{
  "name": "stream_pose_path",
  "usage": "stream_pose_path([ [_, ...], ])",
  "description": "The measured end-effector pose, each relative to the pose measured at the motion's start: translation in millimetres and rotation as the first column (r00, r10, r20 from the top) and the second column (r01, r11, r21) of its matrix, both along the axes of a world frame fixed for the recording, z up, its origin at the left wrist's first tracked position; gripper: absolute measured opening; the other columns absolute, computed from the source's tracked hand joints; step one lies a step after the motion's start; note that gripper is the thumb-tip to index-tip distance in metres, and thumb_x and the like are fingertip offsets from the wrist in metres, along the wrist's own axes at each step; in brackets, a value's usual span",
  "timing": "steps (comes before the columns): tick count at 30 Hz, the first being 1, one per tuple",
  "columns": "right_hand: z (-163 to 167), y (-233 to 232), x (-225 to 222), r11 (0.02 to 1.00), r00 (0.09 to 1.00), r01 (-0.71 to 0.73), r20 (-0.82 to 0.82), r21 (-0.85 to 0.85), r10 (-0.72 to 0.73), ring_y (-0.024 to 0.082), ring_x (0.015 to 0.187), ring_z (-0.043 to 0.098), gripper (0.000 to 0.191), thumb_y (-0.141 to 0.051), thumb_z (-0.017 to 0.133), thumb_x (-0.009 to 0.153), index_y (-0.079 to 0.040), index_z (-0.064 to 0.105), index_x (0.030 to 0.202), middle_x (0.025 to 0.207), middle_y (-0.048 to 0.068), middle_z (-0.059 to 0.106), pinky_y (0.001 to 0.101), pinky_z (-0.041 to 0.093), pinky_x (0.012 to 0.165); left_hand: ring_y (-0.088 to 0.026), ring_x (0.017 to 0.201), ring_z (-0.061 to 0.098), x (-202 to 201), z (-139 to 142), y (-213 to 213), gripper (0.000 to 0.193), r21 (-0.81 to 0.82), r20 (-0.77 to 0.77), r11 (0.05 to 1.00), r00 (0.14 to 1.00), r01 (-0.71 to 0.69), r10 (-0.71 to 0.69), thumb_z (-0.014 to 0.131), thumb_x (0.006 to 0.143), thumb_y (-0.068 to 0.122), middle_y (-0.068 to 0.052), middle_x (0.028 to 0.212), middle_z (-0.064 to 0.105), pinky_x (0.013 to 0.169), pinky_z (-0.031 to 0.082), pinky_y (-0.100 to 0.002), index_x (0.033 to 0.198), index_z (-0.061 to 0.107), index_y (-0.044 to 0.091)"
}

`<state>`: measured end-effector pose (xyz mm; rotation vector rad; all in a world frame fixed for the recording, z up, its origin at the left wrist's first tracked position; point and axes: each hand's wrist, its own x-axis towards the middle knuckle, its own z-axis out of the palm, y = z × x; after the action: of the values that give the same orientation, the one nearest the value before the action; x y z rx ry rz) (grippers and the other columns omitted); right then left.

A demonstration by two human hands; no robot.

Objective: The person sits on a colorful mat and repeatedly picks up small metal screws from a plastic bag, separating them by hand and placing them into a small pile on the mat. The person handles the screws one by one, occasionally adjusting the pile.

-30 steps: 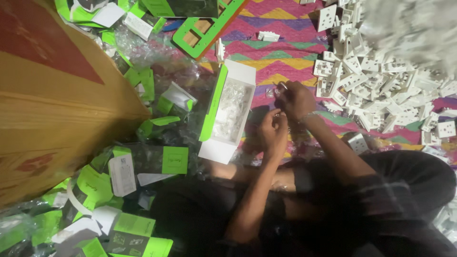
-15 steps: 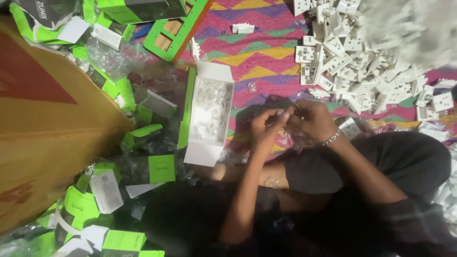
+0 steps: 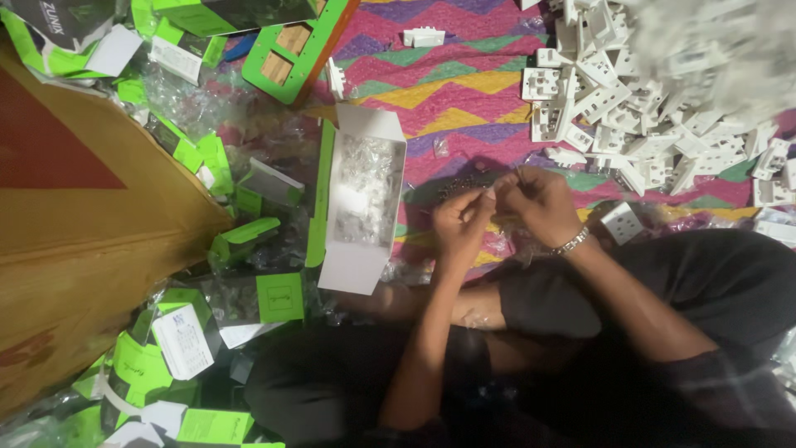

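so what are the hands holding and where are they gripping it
Both hands, left hand and right hand, pinch something tiny between their fingertips; what it is and where it is gripped cannot be told.

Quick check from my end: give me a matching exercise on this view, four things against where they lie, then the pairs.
Things:
1. open white box
2. pile of white plastic parts
3. big brown carton
4. hands (left hand, right hand)

Places:
A. top right on the rug
B. left edge
C. centre, fingertips together
D. just left of the hands

Pairs: 1-D, 2-A, 3-B, 4-C
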<state>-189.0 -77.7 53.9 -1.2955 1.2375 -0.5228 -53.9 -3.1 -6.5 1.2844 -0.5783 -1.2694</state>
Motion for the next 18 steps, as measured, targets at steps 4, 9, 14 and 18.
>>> stream_pose_path([
  [4, -1, 3, 3, 1.000, 0.999, -0.023, 0.043, 0.001, 0.023, 0.007, 0.080, 0.063, 0.014, -0.012, 0.066, 0.101, 0.002, 0.065, 0.097, 0.086, 0.001, 0.068, 0.0270, 0.056, 0.071, -0.007, 0.078, 0.057, 2, 6, -3, 0.017, -0.010, -0.117, 0.999, 0.992, -0.048, 0.046, 0.072, 0.097, 0.009, -0.001, 0.087, 0.065, 0.068, 0.047, -0.022, 0.107, 0.073, -0.004],
  [9, 9, -1, 2, 0.992, 0.987, -0.124, -0.104, -0.003, 0.123, 0.010, 0.077, 0.067, 0.016, -0.014, 0.061, 0.100, 0.000, 0.063, 0.105, 0.086, 0.004, 0.070, 0.0301, 0.056, 0.067, -0.008, 0.079, 0.066, 10, 9, -7, 0.018, 0.014, -0.262, 0.992, 0.957, -0.126, 0.125, 0.071, 0.096, 0.011, -0.003, 0.090, 0.071, 0.072, 0.053, -0.023, 0.111, 0.070, 0.001],
  [14, 17, -3, -3, 0.948, 0.948, -0.253, -0.243, -0.192, 0.204, 0.018, 0.078, 0.073, 0.024, -0.010, 0.060, 0.099, 0.000, 0.068, 0.120, 0.089, 0.012, 0.076, 0.0326, 0.056, 0.069, -0.007, 0.079, 0.062, 10, 6, -8, 0.021, 0.061, -0.225, 0.992, 0.967, -0.109, 0.120, 0.074, 0.095, 0.011, -0.002, 0.091, 0.070, 0.073, 0.050, -0.022, 0.114, 0.071, 0.001],
  [18, 16, 0, -5, 0.850, 0.887, -0.385, -0.399, -0.361, 0.232, 0.029, 0.070, 0.071, 0.019, -0.010, 0.069, 0.093, -0.001, 0.074, 0.109, 0.085, 0.018, 0.072, 0.0386, 0.055, 0.065, -0.008, 0.078, 0.063, 9, 1, -8, 0.020, 0.085, -0.210, 0.989, 0.968, -0.120, 0.136, 0.073, 0.096, 0.014, -0.004, 0.089, 0.071, 0.073, 0.052, -0.023, 0.107, 0.071, -0.002],
])
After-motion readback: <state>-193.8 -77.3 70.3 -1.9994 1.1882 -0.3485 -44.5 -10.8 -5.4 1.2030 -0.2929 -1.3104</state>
